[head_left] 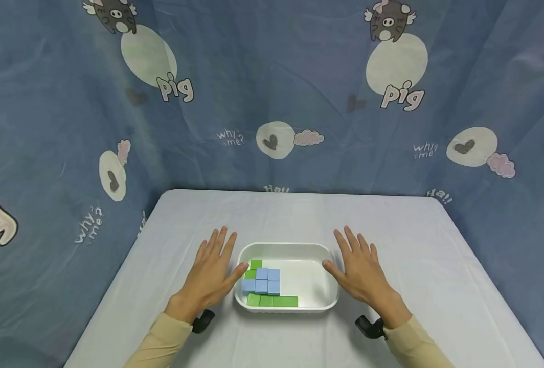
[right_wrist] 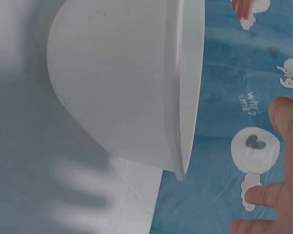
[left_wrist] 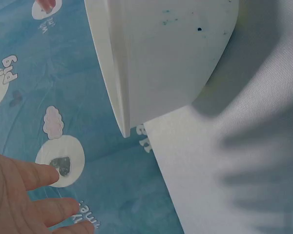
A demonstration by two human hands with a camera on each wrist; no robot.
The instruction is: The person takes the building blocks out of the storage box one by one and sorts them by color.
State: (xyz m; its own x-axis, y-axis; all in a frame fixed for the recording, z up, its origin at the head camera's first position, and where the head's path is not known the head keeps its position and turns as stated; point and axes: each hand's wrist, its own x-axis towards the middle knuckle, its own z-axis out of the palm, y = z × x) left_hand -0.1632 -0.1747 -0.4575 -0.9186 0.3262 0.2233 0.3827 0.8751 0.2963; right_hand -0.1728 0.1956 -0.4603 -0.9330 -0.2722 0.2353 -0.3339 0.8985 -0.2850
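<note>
The curtain (head_left: pixel 318 171) is carrying all readable text: "pig" (head_left: pixel 403 97) twice high above the table (head_left: pixel 299 220), "why? me?" (head_left: pixel 230 137) above and left of it, "Ha!!" (head_left: pixel 276 188) showing just behind its far edge.

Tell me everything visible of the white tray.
The white tray is a shallow, rounded rectangle with a raised rim, smooth and plastic-looking. It sits upright on the white-covered table, its long side left to right, between the left hand and right hand. Green blocks and blue blocks lie mainly in its left half. Small dark specks mark its outer left end. Whether either hand touches it is unclear.
</note>
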